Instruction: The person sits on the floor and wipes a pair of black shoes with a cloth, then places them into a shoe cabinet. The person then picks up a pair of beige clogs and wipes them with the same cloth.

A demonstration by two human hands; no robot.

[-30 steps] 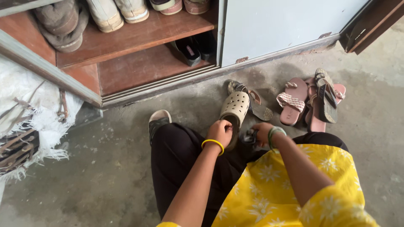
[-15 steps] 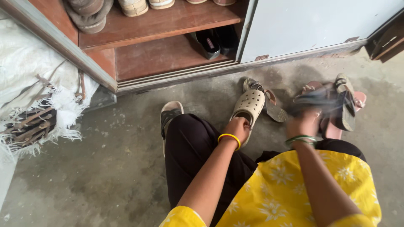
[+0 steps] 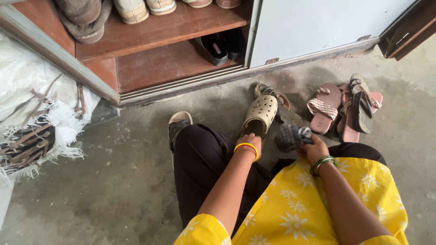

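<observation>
Head view: left hand [image 3: 249, 140] grasps beige clog [image 3: 260, 114].

This looks like the shoe corner of a home. A low wooden shoe cupboard [image 3: 154, 50] with a pale sliding door [image 3: 318, 22] holds footwear on its shelves, and worn sandals [image 3: 345, 109] and a beige clog [image 3: 261, 113] lie scattered on the bare, stained concrete floor [image 3: 100, 190] beside frayed white sacking [image 3: 32, 104].
</observation>
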